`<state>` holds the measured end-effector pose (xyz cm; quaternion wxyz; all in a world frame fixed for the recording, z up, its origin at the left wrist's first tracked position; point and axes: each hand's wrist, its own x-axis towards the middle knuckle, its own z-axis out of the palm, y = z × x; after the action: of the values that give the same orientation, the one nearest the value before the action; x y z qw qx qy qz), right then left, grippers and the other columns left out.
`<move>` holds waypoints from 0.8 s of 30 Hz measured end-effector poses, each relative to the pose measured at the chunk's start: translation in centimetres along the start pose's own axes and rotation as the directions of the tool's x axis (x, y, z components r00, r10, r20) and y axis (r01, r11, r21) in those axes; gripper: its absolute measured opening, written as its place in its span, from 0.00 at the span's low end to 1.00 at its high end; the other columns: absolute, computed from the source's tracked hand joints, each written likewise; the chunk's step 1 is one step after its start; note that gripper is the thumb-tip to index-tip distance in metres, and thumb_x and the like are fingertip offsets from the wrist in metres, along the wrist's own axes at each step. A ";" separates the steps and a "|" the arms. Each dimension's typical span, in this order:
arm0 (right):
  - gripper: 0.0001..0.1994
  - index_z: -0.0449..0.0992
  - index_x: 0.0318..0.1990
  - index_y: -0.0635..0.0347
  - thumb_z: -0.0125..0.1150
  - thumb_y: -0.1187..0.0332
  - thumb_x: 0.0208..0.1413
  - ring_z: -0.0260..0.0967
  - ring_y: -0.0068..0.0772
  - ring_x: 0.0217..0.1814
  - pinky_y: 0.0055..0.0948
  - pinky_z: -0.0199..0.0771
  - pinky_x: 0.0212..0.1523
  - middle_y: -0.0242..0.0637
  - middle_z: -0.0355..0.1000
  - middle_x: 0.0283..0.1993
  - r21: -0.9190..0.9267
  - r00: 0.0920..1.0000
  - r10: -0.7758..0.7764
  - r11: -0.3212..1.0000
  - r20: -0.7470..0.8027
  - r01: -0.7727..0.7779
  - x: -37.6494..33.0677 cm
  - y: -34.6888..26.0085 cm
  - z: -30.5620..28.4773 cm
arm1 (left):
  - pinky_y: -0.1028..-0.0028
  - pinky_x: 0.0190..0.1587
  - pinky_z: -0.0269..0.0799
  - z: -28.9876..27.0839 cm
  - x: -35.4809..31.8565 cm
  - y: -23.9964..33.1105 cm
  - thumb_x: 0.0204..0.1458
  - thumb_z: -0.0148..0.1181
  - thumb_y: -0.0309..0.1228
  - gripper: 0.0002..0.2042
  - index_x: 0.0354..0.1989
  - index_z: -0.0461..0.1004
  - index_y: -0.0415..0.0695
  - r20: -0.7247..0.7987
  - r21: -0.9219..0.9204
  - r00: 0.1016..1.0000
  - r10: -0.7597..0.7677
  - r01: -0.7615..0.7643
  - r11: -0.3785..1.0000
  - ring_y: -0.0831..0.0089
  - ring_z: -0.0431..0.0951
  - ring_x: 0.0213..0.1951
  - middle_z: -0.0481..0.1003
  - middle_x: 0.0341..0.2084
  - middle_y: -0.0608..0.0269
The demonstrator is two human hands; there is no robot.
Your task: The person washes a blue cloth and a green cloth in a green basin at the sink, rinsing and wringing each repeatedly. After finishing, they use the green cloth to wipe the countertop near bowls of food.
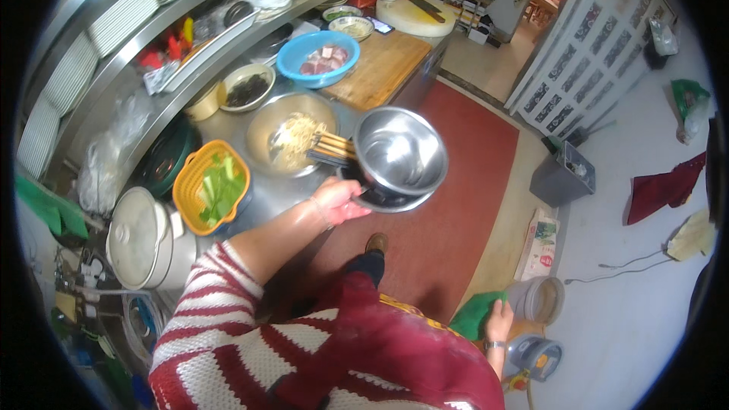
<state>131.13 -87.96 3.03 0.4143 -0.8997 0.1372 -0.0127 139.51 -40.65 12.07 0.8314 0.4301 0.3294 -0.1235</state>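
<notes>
My left hand (339, 201) is closed on the rim of a stack of steel bowls (400, 153), held out past the counter's edge above the floor. The top bowl is tilted and its shiny inside shows. Several wooden-handled tools (332, 146) jut out beside the stack; their far ends are hidden. Low at the right, my right hand (498, 322) grips a piece of green cloth or soft plastic (477, 317). Left of the stack, a wide steel basin (262, 118) holds pale, shredded food. Nearer me, a yellow basket (182, 190) contains cut green vegetables.
A blue basin (285, 61) of meat chunks stands by a wooden board (395, 68). A cleaver (427, 7) lies on a round block (402, 21). A lidded pot (130, 239) is at the left. Buckets (553, 300) and a grey bin (558, 182) line the right wall.
</notes>
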 end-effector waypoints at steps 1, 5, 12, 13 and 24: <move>0.14 0.73 0.42 0.71 0.47 0.66 0.63 0.70 0.32 0.36 0.34 0.69 0.42 0.45 0.75 0.34 0.017 1.000 0.027 0.999 -0.004 -0.027 1.5 0.2 -0.1 | 0.58 0.40 0.80 1.6 3.0 1.6 0.49 0.47 0.19 0.16 0.49 0.64 0.32 0.004 -0.026 1.000 0.016 -0.016 1.000 0.53 0.80 0.37 0.74 0.40 0.45; 0.15 0.73 0.44 0.72 0.47 0.65 0.63 0.69 0.32 0.38 0.33 0.68 0.43 0.44 0.76 0.37 0.138 0.989 0.122 0.984 -0.084 -0.110 8.0 -1.2 0.5 | 0.55 0.48 0.78 6.7 15.1 8.1 0.51 0.49 0.18 0.14 0.48 0.61 0.31 0.010 -0.199 0.999 0.048 -0.045 0.979 0.47 0.75 0.46 0.67 0.48 0.43; 0.14 0.72 0.44 0.72 0.46 0.67 0.65 0.69 0.34 0.38 0.35 0.69 0.43 0.45 0.75 0.38 -0.045 0.976 0.191 0.979 -0.109 -0.197 18.8 -8.0 0.4 | 0.55 0.40 0.80 9.4 32.6 17.3 0.52 0.44 0.18 0.10 0.42 0.66 0.36 -0.180 -0.322 0.972 0.150 -0.202 0.925 0.51 0.78 0.38 0.73 0.40 0.48; 0.14 0.72 0.44 0.73 0.47 0.67 0.65 0.69 0.33 0.38 0.35 0.69 0.43 0.45 0.75 0.37 0.011 0.972 0.186 0.982 -0.147 -0.186 19.7 -8.6 0.9 | 0.56 0.40 0.80 9.6 34.3 18.0 0.52 0.44 0.18 0.10 0.43 0.66 0.35 -0.233 -0.335 0.958 0.166 -0.240 0.911 0.52 0.78 0.37 0.73 0.40 0.48; 0.14 0.72 0.45 0.72 0.49 0.67 0.64 0.69 0.34 0.37 0.36 0.69 0.42 0.47 0.75 0.37 -0.048 0.978 0.207 0.977 -0.031 -0.208 28.9 -13.3 3.7 | 0.57 0.41 0.82 8.0 44.1 21.5 0.56 0.43 0.18 0.12 0.49 0.62 0.31 -0.296 -0.494 0.932 0.209 -0.337 0.801 0.49 0.78 0.42 0.72 0.44 0.44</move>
<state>162.56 -84.39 7.92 0.3883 -0.8905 0.2360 0.0224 186.79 -30.70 0.16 0.8841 0.2343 0.3773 0.1452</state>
